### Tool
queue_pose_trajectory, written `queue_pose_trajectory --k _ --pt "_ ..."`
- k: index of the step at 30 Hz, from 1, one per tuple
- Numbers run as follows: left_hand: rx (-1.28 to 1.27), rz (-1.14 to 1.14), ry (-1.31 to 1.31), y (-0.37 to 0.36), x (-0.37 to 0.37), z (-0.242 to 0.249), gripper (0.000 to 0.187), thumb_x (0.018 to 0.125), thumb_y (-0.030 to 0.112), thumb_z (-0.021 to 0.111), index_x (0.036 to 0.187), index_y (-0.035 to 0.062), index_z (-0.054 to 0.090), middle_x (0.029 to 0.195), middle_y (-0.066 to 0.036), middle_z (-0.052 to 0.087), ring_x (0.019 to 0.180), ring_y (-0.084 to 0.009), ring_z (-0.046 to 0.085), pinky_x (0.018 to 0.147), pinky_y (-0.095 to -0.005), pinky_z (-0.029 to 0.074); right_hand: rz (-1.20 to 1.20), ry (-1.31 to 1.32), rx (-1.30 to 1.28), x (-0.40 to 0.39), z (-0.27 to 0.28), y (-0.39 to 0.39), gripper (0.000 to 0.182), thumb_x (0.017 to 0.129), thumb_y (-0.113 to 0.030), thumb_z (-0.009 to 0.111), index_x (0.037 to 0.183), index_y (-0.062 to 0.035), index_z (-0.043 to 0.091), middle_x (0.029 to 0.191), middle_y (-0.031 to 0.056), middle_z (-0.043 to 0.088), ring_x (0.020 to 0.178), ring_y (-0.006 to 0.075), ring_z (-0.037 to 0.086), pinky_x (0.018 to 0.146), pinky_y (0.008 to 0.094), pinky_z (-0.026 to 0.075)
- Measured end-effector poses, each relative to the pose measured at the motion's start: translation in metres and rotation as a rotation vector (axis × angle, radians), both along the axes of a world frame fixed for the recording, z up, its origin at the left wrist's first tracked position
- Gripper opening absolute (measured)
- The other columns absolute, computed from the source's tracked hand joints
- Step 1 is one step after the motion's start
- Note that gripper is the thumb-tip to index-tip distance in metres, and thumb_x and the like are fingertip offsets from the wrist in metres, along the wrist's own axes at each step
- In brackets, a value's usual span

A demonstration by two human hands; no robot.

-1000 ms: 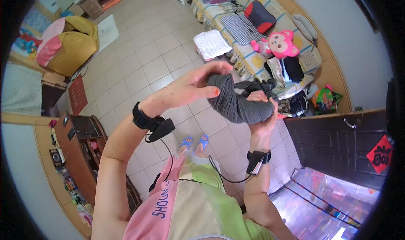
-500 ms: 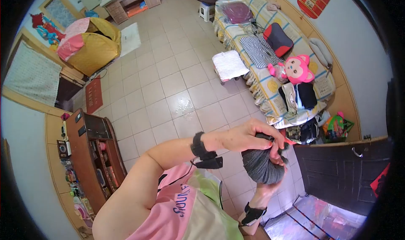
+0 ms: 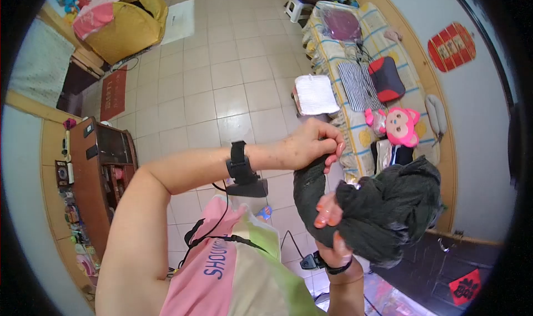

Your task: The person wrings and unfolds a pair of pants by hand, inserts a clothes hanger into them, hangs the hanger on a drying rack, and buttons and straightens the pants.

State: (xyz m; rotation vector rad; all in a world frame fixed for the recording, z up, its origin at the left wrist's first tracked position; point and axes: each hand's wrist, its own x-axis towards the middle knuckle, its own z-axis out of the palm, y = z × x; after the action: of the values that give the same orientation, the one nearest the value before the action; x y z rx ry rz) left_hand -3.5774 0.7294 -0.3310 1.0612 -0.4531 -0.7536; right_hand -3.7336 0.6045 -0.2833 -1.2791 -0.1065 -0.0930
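A dark grey-green cloth (image 3: 388, 207) is stretched between my two hands, its narrow twisted end on the left and a loose, bunched mass on the right. My left hand (image 3: 315, 144) pinches the narrow end, fingers curled, in the middle of the view. Lower down, my right hand (image 3: 334, 227) grips the cloth around its middle, with part of the hand hidden by the fabric. Black straps with small devices sit on both wrists.
At the upper right stands a sofa (image 3: 366, 24) with cushions, a pink plush toy (image 3: 401, 126) and folded clothes. A stool with a white cover (image 3: 316, 95) stands beside it. A brown cabinet (image 3: 86, 188) is at the left, a dark door (image 3: 444, 271) at the lower right.
The cloth, bunched between both hands before, now extends into a twisted length with a loose mass to the right. My left hand has moved up and left, apart from my right hand.
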Motion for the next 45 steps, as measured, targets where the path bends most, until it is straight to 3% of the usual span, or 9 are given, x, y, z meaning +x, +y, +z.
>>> queue_pose_trajectory --k 4,8,14,23,28,34,38,41,45 --pt "0.004 0.088 -0.132 0.093 0.082 0.019 0.014 0.091 0.005 0.049 0.082 -0.0006 0.058 0.065 -0.001 0.056 0.057 -0.0085 0.056 0.055 -0.0269 0.052 0.14 -0.006 -0.151 0.087 0.006 0.071 0.035 0.079 -0.036 0.071 0.089 -0.0093 0.05 0.077 0.0047 0.051 0.08 0.0177 0.048 0.083 0.0329 0.037" --pt "0.187 0.261 -0.262 0.192 0.147 0.036 0.014 0.089 0.006 0.05 0.08 -0.0006 0.058 0.06 -0.002 0.056 0.053 -0.0093 0.055 0.052 -0.027 0.05 0.237 -0.016 -0.211 0.163 0.01 0.135 0.034 0.079 -0.035 0.07 0.09 -0.0086 0.051 0.078 0.0053 0.052 0.08 0.0182 0.049 0.083 0.0333 0.038" --pt "0.31 0.543 -0.372 0.315 0.204 0.047 0.016 0.09 0.006 0.049 0.078 -0.001 0.058 0.056 -0.002 0.056 0.051 -0.0097 0.055 0.05 -0.0275 0.048 0.375 -0.023 -0.262 0.233 0.01 0.206 0.033 0.08 -0.033 0.069 0.091 -0.0076 0.051 0.079 0.0061 0.053 0.081 0.0191 0.05 0.084 0.0339 0.039" --pt "0.451 0.735 -0.497 0.369 0.255 0.049 0.02 0.09 0.01 0.052 0.088 -0.0035 0.068 0.065 -0.01 0.065 0.057 -0.0137 0.057 0.058 -0.0328 0.049 0.454 -0.028 -0.289 0.276 0.007 0.241 0.032 0.08 -0.03 0.068 0.094 -0.006 0.053 0.081 0.0073 0.055 0.081 0.0204 0.052 0.084 0.0348 0.04" --pt "0.463 0.589 -0.432 0.316 0.27 0.045 0.02 0.092 0.013 0.056 0.093 -0.0028 0.069 0.073 -0.012 0.068 0.065 -0.0137 0.057 0.066 -0.0333 0.049 0.361 -0.043 -0.28 0.273 0.012 0.224 0.031 0.081 -0.029 0.067 0.095 -0.0051 0.053 0.083 0.008 0.056 0.082 0.0211 0.053 0.084 0.0353 0.041" --pt "0.394 0.337 -0.471 0.186 0.263 0.04 0.024 0.095 0.021 0.061 0.095 -0.0012 0.07 0.078 -0.013 0.07 0.071 -0.012 0.057 0.069 -0.0337 0.05 0.174 -0.045 -0.216 0.214 0.018 0.151 0.031 0.081 -0.027 0.066 0.097 -0.0041 0.054 0.084 0.0088 0.057 0.082 0.0219 0.054 0.084 0.0359 0.042" --pt "0.232 0.149 -0.574 0.072 0.217 0.043 0.019 0.089 0.008 0.053 0.077 -0.0005 0.064 0.061 -0.009 0.064 0.054 -0.0153 0.063 0.053 -0.0339 0.05 -0.002 -0.045 -0.207 0.127 0.027 0.086 0.03 0.081 -0.026 0.066 0.098 -0.0034 0.055 0.085 0.0093 0.058 0.082 0.0225 0.055 0.084 0.0363 0.042" --pt "0.157 0.14 -0.7 -0.021 0.165 0.037 0.019 0.089 0.009 0.054 0.076 0.0005 0.066 0.062 -0.009 0.066 0.056 -0.0154 0.065 0.055 -0.0333 0.051 -0.148 -0.027 -0.201 0.06 0.027 0.034 0.03 0.081 -0.025 0.065 0.098 -0.0029 0.055 0.086 0.0097 0.059 0.082 0.0229 0.056 0.084 0.0366 0.043" --pt "0.107 -0.148 -0.689 -0.149 0.083 0.025 0.02 0.089 0.011 0.056 0.077 0.0019 0.069 0.063 -0.007 0.067 0.056 -0.0156 0.064 0.057 -0.0328 0.05 -0.33 -0.004 -0.2 -0.036 0.026 -0.034 0.03 0.081 -0.024 0.065 0.1 -0.0022 0.056 0.087 0.0103 0.059 0.083 0.0235 0.056 0.084 0.037 0.043"
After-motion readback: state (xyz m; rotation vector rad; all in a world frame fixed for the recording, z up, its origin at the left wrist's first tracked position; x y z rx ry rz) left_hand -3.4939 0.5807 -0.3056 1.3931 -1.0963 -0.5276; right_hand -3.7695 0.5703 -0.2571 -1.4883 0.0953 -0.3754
